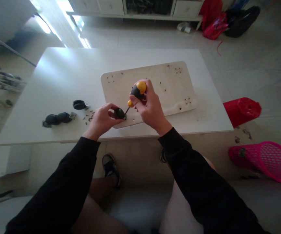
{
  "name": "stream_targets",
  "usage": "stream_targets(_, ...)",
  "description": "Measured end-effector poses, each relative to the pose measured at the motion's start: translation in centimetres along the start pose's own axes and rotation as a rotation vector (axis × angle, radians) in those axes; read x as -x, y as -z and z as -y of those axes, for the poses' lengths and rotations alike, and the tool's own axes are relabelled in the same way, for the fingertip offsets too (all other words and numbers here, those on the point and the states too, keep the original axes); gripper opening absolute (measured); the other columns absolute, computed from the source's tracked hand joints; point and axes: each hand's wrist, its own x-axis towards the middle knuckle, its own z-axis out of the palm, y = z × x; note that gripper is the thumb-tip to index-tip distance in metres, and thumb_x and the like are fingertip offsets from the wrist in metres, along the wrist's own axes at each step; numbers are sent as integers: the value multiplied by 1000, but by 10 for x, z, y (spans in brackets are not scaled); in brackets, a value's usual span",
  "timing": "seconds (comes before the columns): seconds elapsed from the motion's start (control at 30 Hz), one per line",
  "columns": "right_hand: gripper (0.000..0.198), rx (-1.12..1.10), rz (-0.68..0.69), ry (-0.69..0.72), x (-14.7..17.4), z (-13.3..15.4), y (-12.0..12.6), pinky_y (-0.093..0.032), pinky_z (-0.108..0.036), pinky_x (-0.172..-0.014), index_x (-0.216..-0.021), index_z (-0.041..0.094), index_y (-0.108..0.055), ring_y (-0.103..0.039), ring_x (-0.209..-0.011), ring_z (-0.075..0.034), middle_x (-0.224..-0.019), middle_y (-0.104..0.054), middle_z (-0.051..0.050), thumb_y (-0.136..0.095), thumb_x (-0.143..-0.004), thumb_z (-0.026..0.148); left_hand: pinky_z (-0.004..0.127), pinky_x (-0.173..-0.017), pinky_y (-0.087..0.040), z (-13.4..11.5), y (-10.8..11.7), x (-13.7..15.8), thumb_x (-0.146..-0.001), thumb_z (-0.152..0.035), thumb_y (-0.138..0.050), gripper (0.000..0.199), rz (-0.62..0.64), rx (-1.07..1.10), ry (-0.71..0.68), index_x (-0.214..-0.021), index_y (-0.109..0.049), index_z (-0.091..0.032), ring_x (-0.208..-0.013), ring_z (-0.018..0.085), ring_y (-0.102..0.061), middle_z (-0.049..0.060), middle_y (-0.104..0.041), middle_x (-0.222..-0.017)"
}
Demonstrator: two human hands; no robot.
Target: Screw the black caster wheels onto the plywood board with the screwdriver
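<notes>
both arms wear long black sleeves that end at the wrists, and the left hand [103,119] and right hand [149,107] are bare, with no gloves. the knees are uncovered, so the person perhaps wears shorts. on one foot there is a dark sandal [111,168] with straps.

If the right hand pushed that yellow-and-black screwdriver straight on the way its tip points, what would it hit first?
Probably the small black caster wheel that the left hand steadies on the corner of the cream rounded board. The right hand aims the yellow-and-black screwdriver down-left at its base; the tip looks almost touching, though depth is unclear.
</notes>
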Motion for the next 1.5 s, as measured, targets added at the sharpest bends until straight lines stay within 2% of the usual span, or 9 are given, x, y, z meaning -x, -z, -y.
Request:
stream_targets(0.3, 33, 6, 16, 10, -1, -2, 3, -63, -30, -73, -131, 32, -52, -67, -79, -15, -96, -67, 2, -66, -104, 45, 34, -67, -60, 4, -1, -1, -65, -36, -99, 48, 17, 47, 2, -103, -73, -23, -76, 23, -77, 3, -80, -85)
stream_targets(0.5, 31, 1, 14, 12, -1, 1, 3, -64, -30, -75, -127, 32, -53, -68, -84, -15, -97, -66, 1, -68, -103, 45, 34, -68, -59, 1, 0, 0, -66, -34, -99, 46, 15, 27, 6, -102, -73, -23, -76, 23, -77, 3, -80, -85)
stream_targets(0.63, 32, 0, 58, 17, 0, 4, 3, -66, -30, -80, -129, 31, -53, -69, -88, -15, -103, -68, 0, -68, -103, 43, 35, -69, -59, 0, 1, 0, -67, -35, -98, 42, 13, -13, 4, -100, -74, -25, -76, 23, -76, 2, -79, -83)
stream_targets(0.7, 34, 16, 89, 37, -1, 6, 4, -66, -31, -82, -132, 29, -54, -69, -91, -15, -111, -70, -3, -67, -103, 42, 34, -68, -58, 1, 1, 0, -67, -35, -99, 42, 7, -29, 7, -99, -74, -25, -75, 23, -76, 2, -79, -82)
stream_targets(0.83, 42, 64, 130, 112, -5, 11, 5, -65, -30, -85, -140, 25, -54, -64, -93, -14, -140, -67, -9, -66, -103, 41, 31, -66, -57, 2, 1, -1, -65, -34, -100, 47, 3, -24, 15, -102, -72, -24, -74, 22, -76, 1, -78, -80)
stream_targets(1.03, 45, 112, 192, 106, -12, 19, 0, -63, -37, -100, -147, 19, -53, -66, -95, -17, -144, -69, -10, -59, -102, 27, 27, -65, -57, -3, 0, 0, -65, -28, -98, 46, -16, -58, 14, -101, -70, -23, -74, 19, -77, 0, -79, -85)
stream_targets(1.13, 48, 134, 188, 90, -13, 21, -2, -60, -40, -110, -149, 16, -50, -70, -107, -19, -146, -69, -11, -57, -102, 22, 27, -66, -59, -4, 0, 1, -65, -26, -98, 47, -11, -45, 19, -103, -70, -23, -76, 20, -78, 0, -79, -86)
stream_targets(1.27, 53, 135, 177, 103, -14, 17, -6, -58, -40, -114, -155, 16, -44, -69, -127, -21, -158, -63, -12, -54, -103, 20, 28, -68, -62, -3, -2, 2, -66, -25, -97, 44, -4, 0, 36, -99, -68, -23, -78, 21, -80, 0, -78, -83)
stream_targets(1.5, 54, 126, 129, 102, -16, 7, -12, -55, -38, -119, -158, 15, -38, -66, -137, -21, -166, -57, -13, -49, -106, 19, 26, -65, -63, 1, -4, 1, -64, -26, -98, 45, 11, 62, 68, -95, -65, -23, -75, 20, -81, 1, -80, -82)
